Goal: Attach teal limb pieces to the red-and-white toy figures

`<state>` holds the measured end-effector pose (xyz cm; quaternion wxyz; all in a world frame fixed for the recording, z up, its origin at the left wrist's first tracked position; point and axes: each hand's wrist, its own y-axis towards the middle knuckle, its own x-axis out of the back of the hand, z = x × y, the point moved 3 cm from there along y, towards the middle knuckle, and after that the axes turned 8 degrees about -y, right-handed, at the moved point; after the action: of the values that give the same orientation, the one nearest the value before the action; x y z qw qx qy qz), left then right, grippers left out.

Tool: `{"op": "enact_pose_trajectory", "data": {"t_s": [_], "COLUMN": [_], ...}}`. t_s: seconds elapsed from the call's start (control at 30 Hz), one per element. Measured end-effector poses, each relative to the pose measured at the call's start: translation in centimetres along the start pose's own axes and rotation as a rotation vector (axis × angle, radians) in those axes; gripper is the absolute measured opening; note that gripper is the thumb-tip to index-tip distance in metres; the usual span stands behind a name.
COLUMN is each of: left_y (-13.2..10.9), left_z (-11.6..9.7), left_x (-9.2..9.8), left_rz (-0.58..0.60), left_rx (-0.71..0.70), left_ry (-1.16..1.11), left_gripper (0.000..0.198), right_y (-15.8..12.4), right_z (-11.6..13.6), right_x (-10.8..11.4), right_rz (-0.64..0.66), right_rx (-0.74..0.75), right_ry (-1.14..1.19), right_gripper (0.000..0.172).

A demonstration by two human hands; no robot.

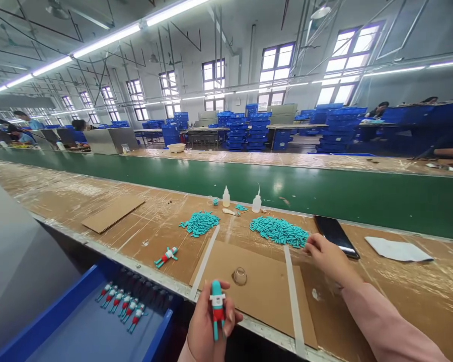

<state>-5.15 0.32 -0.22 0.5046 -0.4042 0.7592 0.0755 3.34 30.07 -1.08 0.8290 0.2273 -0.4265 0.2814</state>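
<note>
My left hand [207, 327] is closed around a small toy figure [217, 300] with a turquoise head and legs, a white top and red shorts. No arms show on this figure. At the right end of a pile of small turquoise pieces [279, 231], my right hand [324, 254] has its thumb and fingers pinched together; whatever may be between the fingertips is too small to make out. A second turquoise pile [200, 223] lies to the left. Another figure [166, 256], with turquoise arms, rests on the table. A small clear cup [239, 276] stands on the taped cardboard [256, 296].
Two squeeze bottles [256, 202] stand behind the piles. A black phone-like slab [335, 236] and a white cloth [398, 249] lie at right. At lower left, a blue bin [79, 322] holds several figures. A green conveyor belt [226, 176] runs behind the table.
</note>
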Motion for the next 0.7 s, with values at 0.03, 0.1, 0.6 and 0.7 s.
{"op": "enact_pose_trajectory", "data": {"t_s": [0.03,0.1,0.6,0.7], "left_y": [0.2,0.6,1.6,1.9], "left_z": [0.1,0.3,-0.1,0.2], "left_x": [0.2,0.5,2.8,3.4], "left_rz": [-0.006,-0.01,-0.055,-0.078], "left_rx": [-0.007,-0.015,-0.018,-0.037], "left_ry": [-0.008,-0.025,-0.158,-0.137], "left_gripper": [0.043,0.042,0.019,0.028], "right_y": [-0.5,-1.7,-6.9,-6.7], "right_z": [0.5,2.1,10.8,12.0], "right_x": [0.2,0.5,-2.4,-3.0], "right_rz": [0.015,0.046,0.318,0.12], "right_rx": [0.026,0.093,0.269,0.569], "right_ry": [0.068,0.185,0.587,0.333], "right_gripper": [0.013,0.026,0.039,0.031]}}
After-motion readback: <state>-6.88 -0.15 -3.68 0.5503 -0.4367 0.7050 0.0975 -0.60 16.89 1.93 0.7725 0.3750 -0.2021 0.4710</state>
